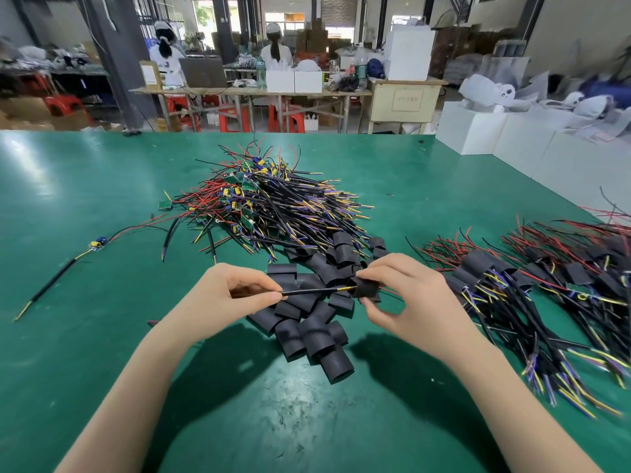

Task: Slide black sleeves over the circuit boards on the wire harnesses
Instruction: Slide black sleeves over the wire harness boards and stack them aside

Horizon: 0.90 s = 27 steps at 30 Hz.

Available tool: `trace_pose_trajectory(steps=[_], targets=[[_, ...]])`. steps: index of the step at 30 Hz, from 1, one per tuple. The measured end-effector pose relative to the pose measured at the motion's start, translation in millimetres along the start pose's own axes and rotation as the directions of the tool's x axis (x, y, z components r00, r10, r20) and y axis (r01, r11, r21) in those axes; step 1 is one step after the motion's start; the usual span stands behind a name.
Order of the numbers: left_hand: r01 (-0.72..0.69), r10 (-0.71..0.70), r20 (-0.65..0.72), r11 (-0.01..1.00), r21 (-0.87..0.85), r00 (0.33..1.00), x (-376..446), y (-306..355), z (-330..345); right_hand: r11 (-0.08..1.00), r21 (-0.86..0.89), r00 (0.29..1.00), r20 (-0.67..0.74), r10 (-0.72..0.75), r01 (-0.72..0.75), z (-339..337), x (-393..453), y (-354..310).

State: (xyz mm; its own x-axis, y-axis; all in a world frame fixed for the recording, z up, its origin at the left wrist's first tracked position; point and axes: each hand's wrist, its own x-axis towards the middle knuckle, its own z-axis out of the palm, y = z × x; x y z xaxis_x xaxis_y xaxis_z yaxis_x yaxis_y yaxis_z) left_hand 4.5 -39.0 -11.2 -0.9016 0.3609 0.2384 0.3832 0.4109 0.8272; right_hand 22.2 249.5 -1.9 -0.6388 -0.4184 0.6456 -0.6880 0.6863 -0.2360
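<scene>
My left hand (235, 291) pinches the black cable of one wire harness (307, 291) and holds it level above the table. My right hand (403, 295) grips a black sleeve (366, 289) that sits around the harness's far end, where thin red wires stick out to the right. The circuit board is hidden inside the sleeve or behind my fingers. Below my hands lies a heap of loose black sleeves (314, 332). A big pile of bare harnesses with green boards (269, 203) lies behind it.
Sleeved harnesses (532, 295) are piled at the right on the green table (85, 199). One single harness (68, 264) lies alone at the left. White boxes (512, 131) stand past the table's right edge. Two people work at a far bench.
</scene>
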Motion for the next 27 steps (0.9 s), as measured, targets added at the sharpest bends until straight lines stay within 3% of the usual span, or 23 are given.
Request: trace_pose_trajectory(steps=[6,10,15,20,27], targets=[[0.008,-0.002,-0.088,0.997,0.071,0.996,2.1,4.7,27.7,0.943,-0.325,0.991,0.13,-0.028,0.07,2.9,0.0,4.2],[0.006,0.002,-0.107,0.997,0.072,0.994,3.2,7.3,35.9,0.903,-0.426,0.987,0.158,0.014,0.055,6.9,-2.1,5.8],[-0.032,0.046,-0.139,0.994,0.1,0.989,1.8,12.0,47.4,0.933,-0.36,0.985,0.162,0.059,0.003,13.3,-1.6,-2.6],[-0.146,0.14,0.05,0.975,0.166,0.989,2.2,14.6,60.4,0.967,-0.255,0.986,0.155,0.057,-0.016,20.1,-0.5,-14.7],[-0.154,0.157,0.013,0.943,0.296,0.987,2.5,4.0,45.1,0.954,-0.292,0.979,0.171,0.115,-0.061,16.2,-2.3,-7.8]])
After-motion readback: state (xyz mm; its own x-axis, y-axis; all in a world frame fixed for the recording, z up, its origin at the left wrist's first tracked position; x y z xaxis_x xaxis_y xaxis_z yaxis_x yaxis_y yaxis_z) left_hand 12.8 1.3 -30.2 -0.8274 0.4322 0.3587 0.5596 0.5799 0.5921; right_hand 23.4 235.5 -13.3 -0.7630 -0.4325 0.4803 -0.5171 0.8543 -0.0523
